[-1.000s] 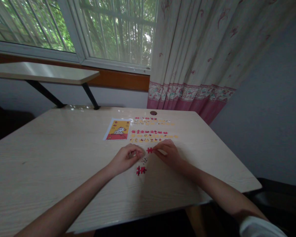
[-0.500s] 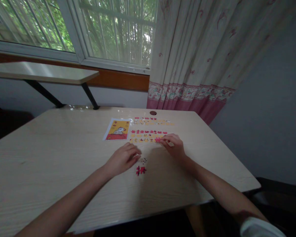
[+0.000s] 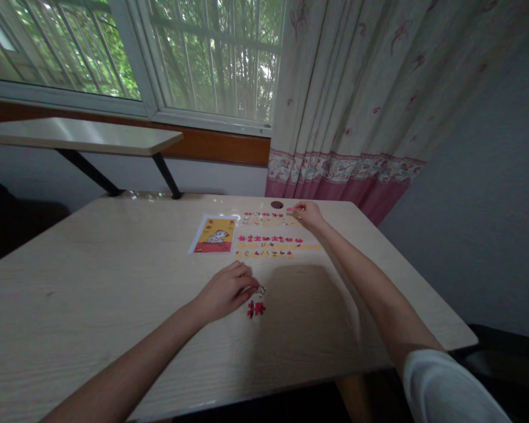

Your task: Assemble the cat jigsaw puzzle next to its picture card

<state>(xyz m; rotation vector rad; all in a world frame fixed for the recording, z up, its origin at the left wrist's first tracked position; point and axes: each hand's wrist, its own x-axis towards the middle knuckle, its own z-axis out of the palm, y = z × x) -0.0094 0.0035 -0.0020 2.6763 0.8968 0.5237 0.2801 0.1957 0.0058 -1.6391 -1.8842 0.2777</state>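
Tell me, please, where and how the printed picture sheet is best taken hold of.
I'd grip the printed picture sheet by the white border on its left, coming low from that side: it appears thin and lies flat, and the puzzle pieces sit close beside its right edge, leaving little room there.

And the right hand [image 3: 307, 212] covers part of a red piece [image 3: 290, 209], any print on it far too small to read! Nearer, the left hand [image 3: 229, 288] hides part of a white piece [image 3: 262, 290], and there's no telling whether it's pinched or merely touched! The yellow pieces [image 3: 253, 245] blur together, their marks unreadable! The left edge slices off the shelf [image 3: 92, 134], the top crops curtain [image 3: 335, 117] and window [image 3: 211, 64], the bottom takes the left forearm [image 3: 127, 358] and right sleeve [image 3: 449, 382]
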